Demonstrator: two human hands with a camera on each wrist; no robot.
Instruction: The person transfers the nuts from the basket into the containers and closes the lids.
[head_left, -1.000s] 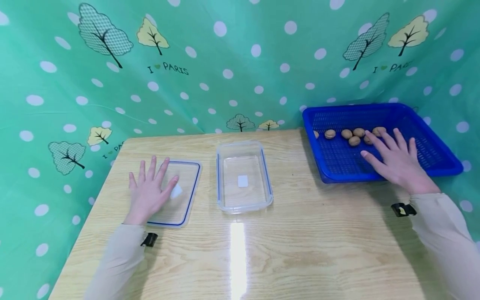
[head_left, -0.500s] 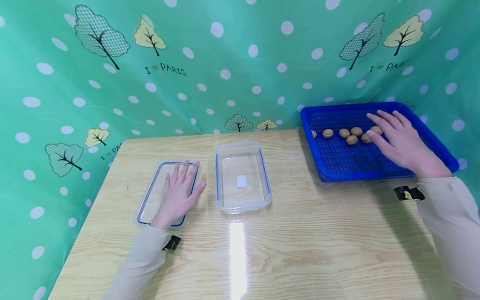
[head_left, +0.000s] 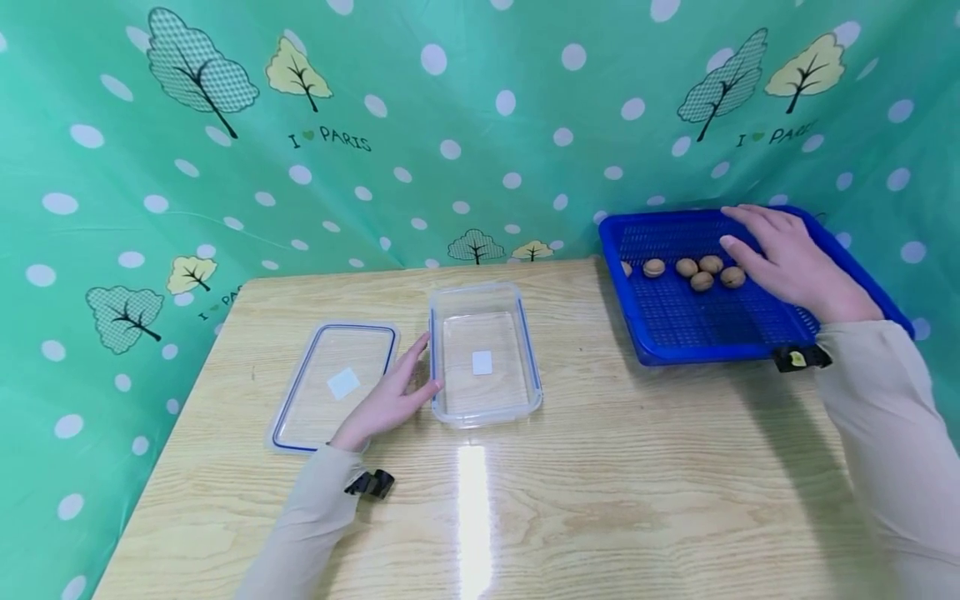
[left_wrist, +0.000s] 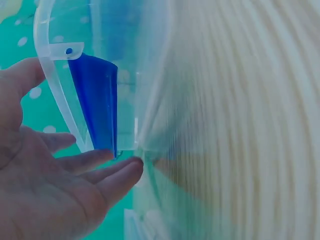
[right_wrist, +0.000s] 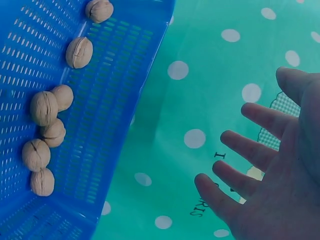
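Observation:
My left hand (head_left: 390, 402) is at the left side of a clear plastic food container (head_left: 487, 415), fingers fairly straight and thumb near the rim. In the left wrist view, fingertips (left_wrist: 131, 167) meet the container's lower corner, beside its blue side flap (left_wrist: 95, 102). Over the blue plastic basket (head_left: 643, 329) hovers my right hand (head_left: 795, 265), its fingers spread and holding nothing. Several walnuts (head_left: 702, 282) lie on the basket floor, left of that hand; the right wrist view shows them in a loose row (right_wrist: 44, 108).
A clear lid (head_left: 318, 421) with a blue seal lies flat left of the container, partly under the left forearm's line. Wooden tabletop (head_left: 600, 500) spreads in front. A green dotted cloth (head_left: 420, 167) hangs behind the table's back edge.
My left hand has moved right, from over the lid to the container's side. My right hand has lifted slightly and shifted a little back over the basket, fingers drawn closer together.

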